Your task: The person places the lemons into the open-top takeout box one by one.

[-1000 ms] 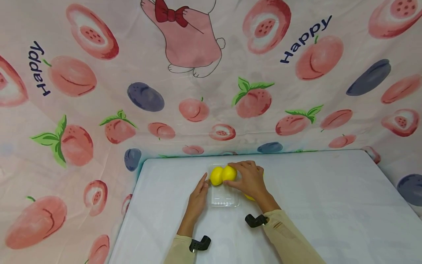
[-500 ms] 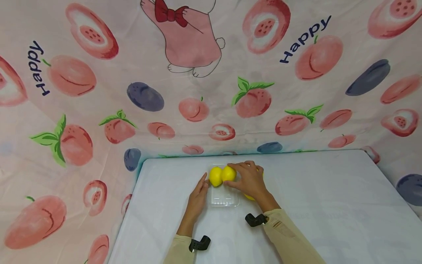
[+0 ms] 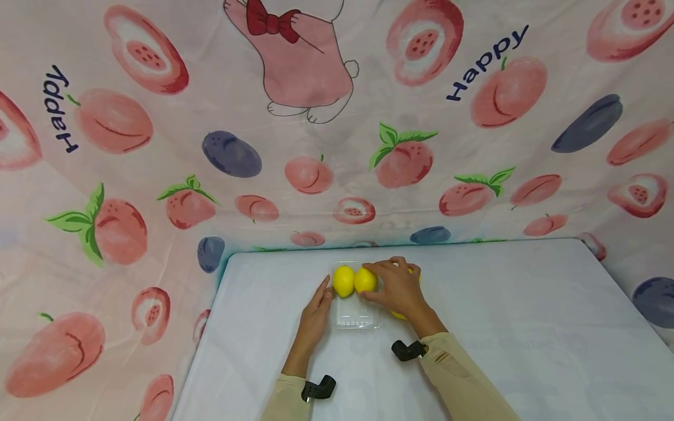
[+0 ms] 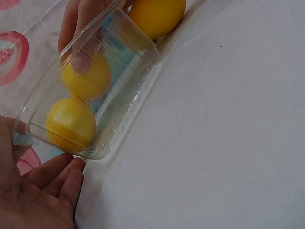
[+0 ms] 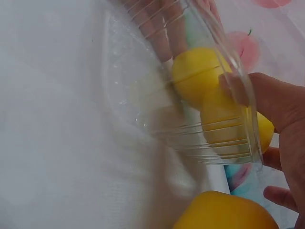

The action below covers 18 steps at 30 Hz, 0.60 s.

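Observation:
A clear plastic box [image 3: 358,320] stands on the white table, with two yellow lemons side by side at its far end. My right hand [image 3: 398,287] reaches over the box's right wall and holds the right lemon [image 3: 365,280] between thumb and fingers. The left lemon [image 3: 344,282] lies against it, near the left wall. My left hand [image 3: 317,309] rests along the box's left side, fingers fairly straight, its thumb up by the rim in the left wrist view. Outside the box, another lemon [image 4: 159,16] sits to the right, mostly hidden under my right hand in the head view.
The white tabletop [image 3: 505,316] spreads around the box. Behind and to the left hangs a pink fruit-print cloth [image 3: 310,140], meeting the table's back edge. A black wrist camera [image 3: 408,351] sits at the right sleeve, and another camera [image 3: 319,388] at the left.
The left lemon has turned more upright and shifted slightly left. The right lemon has settled a little lower in my right hand. Both hands stay almost in place.

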Each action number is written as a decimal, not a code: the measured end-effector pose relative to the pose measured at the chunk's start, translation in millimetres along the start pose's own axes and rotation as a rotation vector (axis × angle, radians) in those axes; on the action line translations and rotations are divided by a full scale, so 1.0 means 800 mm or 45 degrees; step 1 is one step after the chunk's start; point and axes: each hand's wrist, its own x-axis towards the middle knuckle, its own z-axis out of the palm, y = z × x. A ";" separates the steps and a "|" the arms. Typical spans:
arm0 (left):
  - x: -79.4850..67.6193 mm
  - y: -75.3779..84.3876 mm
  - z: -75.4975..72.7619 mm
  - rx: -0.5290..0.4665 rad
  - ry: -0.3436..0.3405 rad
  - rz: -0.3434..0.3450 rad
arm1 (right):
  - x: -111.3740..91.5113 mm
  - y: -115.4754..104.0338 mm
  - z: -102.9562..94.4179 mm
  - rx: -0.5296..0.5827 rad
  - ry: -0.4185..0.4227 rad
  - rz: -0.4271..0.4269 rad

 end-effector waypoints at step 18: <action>0.001 -0.001 -0.001 -0.017 -0.002 -0.005 | 0.001 0.000 0.001 -0.062 -0.045 -0.017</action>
